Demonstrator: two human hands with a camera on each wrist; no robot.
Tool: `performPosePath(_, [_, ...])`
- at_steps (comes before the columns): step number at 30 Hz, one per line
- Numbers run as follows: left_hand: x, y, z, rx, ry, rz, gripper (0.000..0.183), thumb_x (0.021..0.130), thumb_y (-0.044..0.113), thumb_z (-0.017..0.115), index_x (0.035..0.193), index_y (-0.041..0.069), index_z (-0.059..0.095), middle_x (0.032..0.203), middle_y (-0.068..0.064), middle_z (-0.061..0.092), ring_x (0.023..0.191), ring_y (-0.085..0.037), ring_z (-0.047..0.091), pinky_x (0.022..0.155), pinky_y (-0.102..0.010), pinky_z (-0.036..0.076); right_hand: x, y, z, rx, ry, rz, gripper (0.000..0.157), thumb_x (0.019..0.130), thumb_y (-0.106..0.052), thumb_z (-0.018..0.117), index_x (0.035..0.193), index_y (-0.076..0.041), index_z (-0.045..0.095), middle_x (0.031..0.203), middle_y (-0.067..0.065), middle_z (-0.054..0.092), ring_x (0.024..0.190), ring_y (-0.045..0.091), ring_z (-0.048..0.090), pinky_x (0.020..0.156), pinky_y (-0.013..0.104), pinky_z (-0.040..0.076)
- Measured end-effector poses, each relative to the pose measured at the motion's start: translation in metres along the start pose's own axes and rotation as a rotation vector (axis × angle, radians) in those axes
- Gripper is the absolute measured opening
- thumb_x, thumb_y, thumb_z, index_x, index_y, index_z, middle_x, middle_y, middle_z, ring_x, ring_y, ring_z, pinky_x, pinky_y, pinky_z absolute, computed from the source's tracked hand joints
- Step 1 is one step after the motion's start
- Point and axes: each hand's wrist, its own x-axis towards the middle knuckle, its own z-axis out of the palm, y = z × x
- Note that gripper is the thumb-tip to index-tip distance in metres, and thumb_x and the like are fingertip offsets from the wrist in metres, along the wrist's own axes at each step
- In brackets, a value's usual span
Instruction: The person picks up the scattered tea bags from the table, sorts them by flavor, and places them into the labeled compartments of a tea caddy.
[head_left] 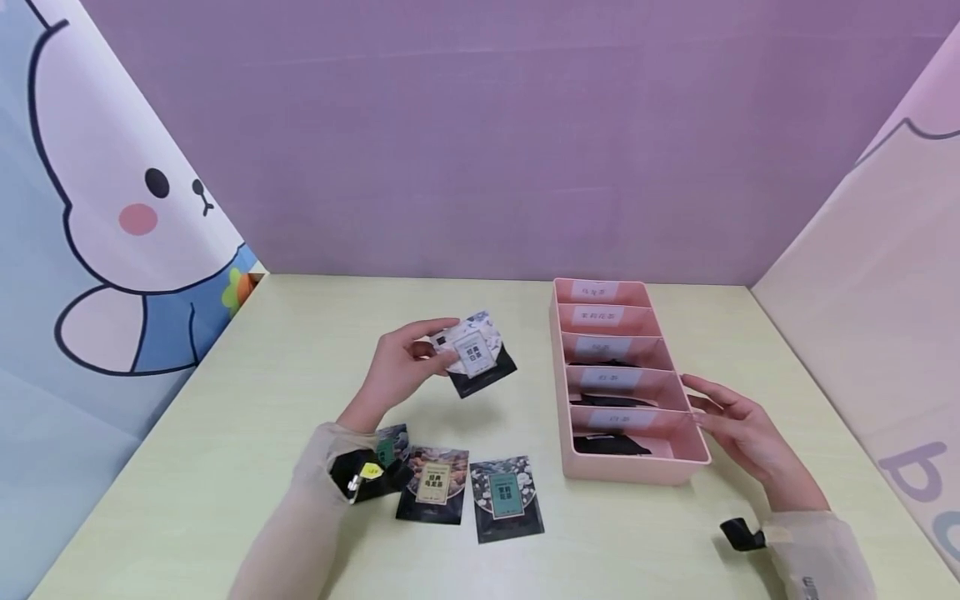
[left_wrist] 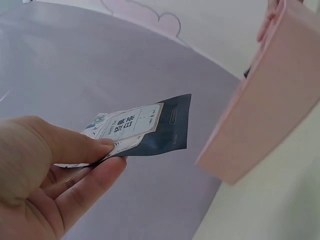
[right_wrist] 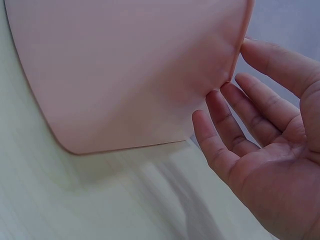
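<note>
My left hand (head_left: pixel 397 367) pinches a white tea sachet (head_left: pixel 476 354) between thumb and fingers, above the table. In the left wrist view the sachet (left_wrist: pixel 145 129) shows its pale label and dark lower end, tilted toward the box. To the right stands a pink divided box (head_left: pixel 626 472), its labelled compartments in a row running away from me. Dark sachets (head_left: pixel 611 445) lie in the three nearest compartments. My right hand (head_left: pixel 750 442) touches the box's right side with its fingertips, fingers loosely extended. In the right wrist view they meet the pink wall (right_wrist: pixel 130 80) near its edge.
Three more sachets lie before me: one with a green label (head_left: pixel 507 498), one with a yellowish label (head_left: pixel 432 485), and one (head_left: pixel 392 446) partly hidden under the left wrist. A purple backdrop (head_left: pixel 465 150) closes off the table's far edge, with printed panels at both sides.
</note>
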Motion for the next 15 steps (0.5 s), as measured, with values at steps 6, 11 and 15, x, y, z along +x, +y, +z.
performPosePath(6, [0.008,0.015,0.021,-0.06,-0.053,0.059,0.046,0.087,-0.006,0.071,0.132,0.001,0.063,0.119,-0.021,0.063,0.078,-0.027,0.07,0.066,-0.033,0.059,-0.001,0.0,0.0,0.0,0.003,-0.001,0.054,0.095,0.024,0.038,0.145,0.004,0.047,0.142,0.004,0.056,0.126,0.016,0.056,0.098,0.025,0.047])
performPosePath(11, [0.014,0.027,0.042,-0.093,-0.093,0.091,0.045,0.087,-0.006,0.071,0.131,0.001,0.063,0.119,-0.02,0.064,0.078,-0.024,0.07,0.066,-0.038,0.059,0.0,0.0,-0.001,0.008,0.004,-0.005,0.054,0.095,0.024,0.037,0.145,0.004,0.048,0.143,0.004,0.056,0.127,0.017,0.055,0.098,0.025,0.047])
performPosePath(15, [0.019,0.036,0.058,-0.113,-0.134,0.103,0.044,0.088,-0.005,0.071,0.131,0.002,0.064,0.12,-0.017,0.064,0.078,-0.021,0.069,0.065,-0.036,0.059,0.0,0.001,-0.001,0.008,0.0,-0.005,0.054,0.095,0.024,0.037,0.145,0.004,0.047,0.143,0.004,0.056,0.127,0.017,0.055,0.098,0.025,0.047])
